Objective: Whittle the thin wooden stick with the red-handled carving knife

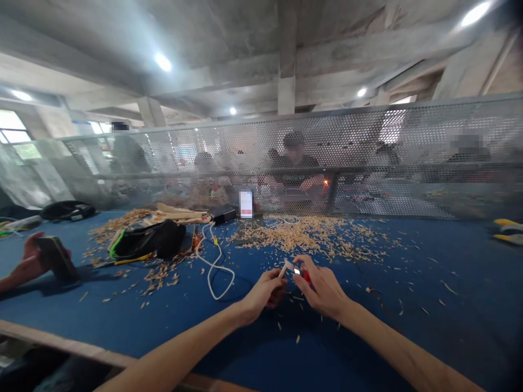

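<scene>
left hand (265, 294) closed in a grip on a thin pale wooden stick (283, 270); right hand (322, 288) closed on a small red-handled cutter (302, 272), its blade end touching the stick's tip, both held just above the blue table (408, 305). wood shavings (302, 234) lie beyond the hands. to the left, a white cable (214, 261), a black bag (151, 239); far left, another person's hand (30, 258) holds a phone (57, 258).
</scene>
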### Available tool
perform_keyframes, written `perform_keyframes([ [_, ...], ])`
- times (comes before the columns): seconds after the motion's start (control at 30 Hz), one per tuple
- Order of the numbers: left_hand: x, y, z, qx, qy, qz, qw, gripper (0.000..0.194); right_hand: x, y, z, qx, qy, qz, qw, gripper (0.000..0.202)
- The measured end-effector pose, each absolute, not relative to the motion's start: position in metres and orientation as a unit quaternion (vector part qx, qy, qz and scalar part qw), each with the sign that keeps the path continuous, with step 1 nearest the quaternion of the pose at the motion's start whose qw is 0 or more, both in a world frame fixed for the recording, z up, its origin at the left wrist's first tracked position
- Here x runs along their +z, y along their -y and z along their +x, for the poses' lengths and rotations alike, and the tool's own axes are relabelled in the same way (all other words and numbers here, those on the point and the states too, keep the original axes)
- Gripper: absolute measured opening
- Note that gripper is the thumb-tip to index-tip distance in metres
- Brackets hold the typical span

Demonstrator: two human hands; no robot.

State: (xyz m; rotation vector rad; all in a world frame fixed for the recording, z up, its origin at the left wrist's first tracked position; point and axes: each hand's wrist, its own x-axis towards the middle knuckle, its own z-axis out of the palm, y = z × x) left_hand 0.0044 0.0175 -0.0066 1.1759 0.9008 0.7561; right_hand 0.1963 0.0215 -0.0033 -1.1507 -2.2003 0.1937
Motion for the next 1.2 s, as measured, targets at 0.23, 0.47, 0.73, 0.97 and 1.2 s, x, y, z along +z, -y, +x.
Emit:
perform_keyframes([
  [0.23, -0.010, -0.018, 0.008, 0.397, -0.368, 0.498, 0.677, 0.024, -0.011, -0.021, 0.187, 0.036, 0.861, -0.408, 0.301, 0.028],
  [0.47, -0.006, -0.018, -0.001, 0.343, -0.365, 0.486, 0.716, 0.026, -0.011, -0.023, 0.190, 0.007, 0.887, -0.390, 0.248, 0.031],
  [0.73, 0.000, -0.012, -0.004, 0.281, -0.356, 0.461, 0.763, 0.035, -0.003, -0.031, 0.200, -0.089, 0.886, -0.417, 0.182, 0.035],
  [0.97, 0.000, -0.010, 0.002, 0.279, -0.370, 0.462, 0.756, 0.041, -0.004, -0.061, 0.240, -0.074, 0.804, -0.509, 0.298, 0.036],
  [1.2, 0.000, -0.011, 0.003, 0.305, -0.395, 0.477, 0.724, 0.053, -0.009, -0.022, 0.192, -0.025, 0.892, -0.393, 0.222, 0.034],
])
